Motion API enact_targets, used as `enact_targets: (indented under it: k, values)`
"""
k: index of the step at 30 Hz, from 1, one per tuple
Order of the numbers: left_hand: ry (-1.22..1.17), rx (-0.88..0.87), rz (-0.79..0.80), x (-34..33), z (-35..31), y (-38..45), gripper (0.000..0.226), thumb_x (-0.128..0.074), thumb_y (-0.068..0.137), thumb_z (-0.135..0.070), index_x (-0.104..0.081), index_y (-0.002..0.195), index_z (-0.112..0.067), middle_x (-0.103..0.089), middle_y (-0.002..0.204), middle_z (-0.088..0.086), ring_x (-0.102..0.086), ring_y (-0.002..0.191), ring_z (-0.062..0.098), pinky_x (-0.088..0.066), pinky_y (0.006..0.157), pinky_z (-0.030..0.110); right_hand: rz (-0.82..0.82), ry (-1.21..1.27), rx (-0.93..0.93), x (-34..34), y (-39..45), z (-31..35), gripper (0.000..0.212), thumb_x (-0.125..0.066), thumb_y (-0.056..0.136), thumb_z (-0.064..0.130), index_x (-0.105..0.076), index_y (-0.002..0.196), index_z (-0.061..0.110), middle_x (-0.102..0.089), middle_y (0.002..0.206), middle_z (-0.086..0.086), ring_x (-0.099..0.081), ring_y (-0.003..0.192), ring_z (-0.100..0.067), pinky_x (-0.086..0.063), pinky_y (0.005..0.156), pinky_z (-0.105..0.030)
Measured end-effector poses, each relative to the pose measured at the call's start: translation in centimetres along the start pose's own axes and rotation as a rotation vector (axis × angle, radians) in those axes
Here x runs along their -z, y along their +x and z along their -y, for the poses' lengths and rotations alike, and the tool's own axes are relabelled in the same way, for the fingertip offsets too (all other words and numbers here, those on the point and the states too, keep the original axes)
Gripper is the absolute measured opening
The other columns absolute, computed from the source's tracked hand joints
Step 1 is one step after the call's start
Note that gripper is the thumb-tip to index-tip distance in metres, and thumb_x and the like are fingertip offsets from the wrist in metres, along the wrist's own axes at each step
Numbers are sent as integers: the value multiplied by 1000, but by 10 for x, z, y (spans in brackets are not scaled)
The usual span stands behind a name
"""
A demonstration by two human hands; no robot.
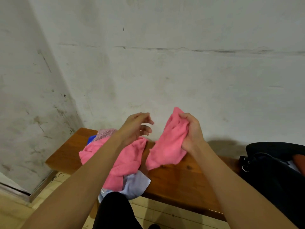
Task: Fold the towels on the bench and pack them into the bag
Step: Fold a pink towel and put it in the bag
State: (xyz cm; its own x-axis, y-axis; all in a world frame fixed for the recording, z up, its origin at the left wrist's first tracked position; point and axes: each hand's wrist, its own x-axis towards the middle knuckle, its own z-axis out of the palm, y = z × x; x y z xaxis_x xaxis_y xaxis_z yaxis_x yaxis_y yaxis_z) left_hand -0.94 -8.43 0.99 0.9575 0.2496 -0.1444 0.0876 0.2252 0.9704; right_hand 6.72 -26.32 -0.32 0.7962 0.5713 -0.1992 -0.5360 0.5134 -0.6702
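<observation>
The right hand grips a pink towel bunched above the bench; the left hand hovers empty, fingers loosely spread. Unfolded towel pile remains; dark bag awaits at right.

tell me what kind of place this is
Likely a changing or utility room, though that is a guess: a wooden bench against a stained plaster wall, a towel pile, and a dark bag.

Right hand grips a pink towel above the tabletop; left hand hovers loose-fingered over the towel pile; dark bag sits right.
</observation>
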Motion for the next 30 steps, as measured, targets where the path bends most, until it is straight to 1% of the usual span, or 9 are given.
enact_targets:
  k: [3,7,10,13,17,20,23,26,30]
  values:
    - [117,229,-118,7,28,16,31,-49,99,-33,-62,94,-5,-62,84,11,-58,63,22,-47,58,30,-28,-77,-59,-2,-3,4,23,-76,74,27,-63,88,14,-57,69,-3,-56,62,-18,-48,82,-40]
    - [190,484,38,-3,73,19,51,-37,101,-46,-61,90,-2,-64,76,13,-57,68,23,-47,69,34,21,-21,-134,-3,-9,9,17,-68,90,30,-60,81,18,-53,60,1,-55,48,-12,-50,48,-23]
    - [71,561,29,-14,94,20,59,-36,98,-53,-61,89,0,-64,79,17,-60,67,26,-51,70,35,139,7,-139,-1,-14,21,22,-55,98,39,-63,91,20,-62,62,3,-60,56,-11,-53,55,-24]
    - [-144,638,74,-22,105,15,66,-32,94,-61,-60,92,0,-62,75,15,-61,65,27,-55,69,38,140,-25,-71,-1,-17,32,29,-49,101,42,-64,104,18,-67,77,-1,-63,77,-16,-54,74,-31]
    - [-487,671,39,-26,111,16,52,-37,95,-55,-59,101,-9,-69,81,15,-65,71,27,-53,70,37,83,-98,-64,0,-28,40,38,-54,97,45,-67,96,10,-64,81,-9,-60,79,-24,-51,78,-38]
    - [-448,652,-25,-24,107,19,28,-55,93,-36,-67,90,-12,-71,81,10,-68,66,25,-58,60,33,-36,-172,-43,4,-29,41,35,-60,94,40,-68,99,7,-67,80,-11,-64,77,-25,-54,81,-39]
    - [-334,608,0,-21,96,21,18,-62,89,-24,-70,87,-9,-70,88,9,-67,77,22,-57,69,32,-190,-299,19,10,-21,37,36,-62,94,36,-65,115,6,-69,97,-14,-67,90,-27,-54,92,-42]
    - [-230,507,-73,-20,77,28,17,-59,92,-19,-70,98,-8,-69,98,10,-64,88,22,-53,75,35,-395,-535,135,25,-13,37,18,-61,95,30,-68,95,14,-70,101,-13,-67,97,-28,-54,95,-44]
    - [-293,287,-299,-12,37,42,8,-58,94,-15,-65,89,-13,-65,80,7,-60,72,17,-54,62,30,-638,-677,255,45,-9,54,34,-45,103,30,-53,76,12,-56,80,-6,-56,86,-26,-46,80,-36]
